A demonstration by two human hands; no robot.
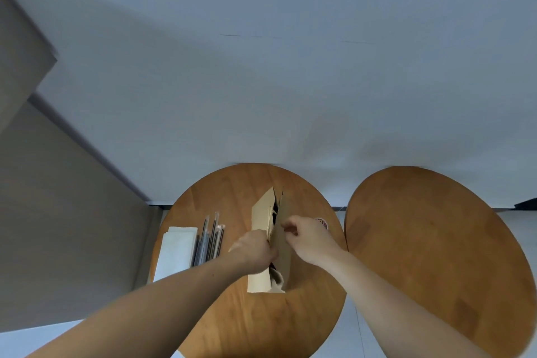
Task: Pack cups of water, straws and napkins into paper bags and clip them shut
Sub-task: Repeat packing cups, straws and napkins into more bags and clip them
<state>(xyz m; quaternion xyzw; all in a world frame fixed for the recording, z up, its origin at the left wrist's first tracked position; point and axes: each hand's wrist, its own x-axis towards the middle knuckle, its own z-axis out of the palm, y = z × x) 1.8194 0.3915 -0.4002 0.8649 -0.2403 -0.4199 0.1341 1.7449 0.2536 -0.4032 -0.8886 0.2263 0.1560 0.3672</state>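
Note:
A brown paper bag [263,215] stands upright in the middle of the left round wooden table [238,317]. Its top edges are pressed nearly together, with a dark slit and something white showing at the near end. My left hand [255,253] grips the bag's top edge from the left. My right hand [308,237] pinches the same edge from the right. Several wrapped straws [209,241] lie left of the bag, and a stack of white napkins [175,253] lies beside them. A cup lid [321,223] with red print peeks out behind my right hand.
A second round wooden table [430,256] stands close on the right with a narrow gap between the two. A grey wall rises behind both tables, and a beige panel [58,212] stands at the left.

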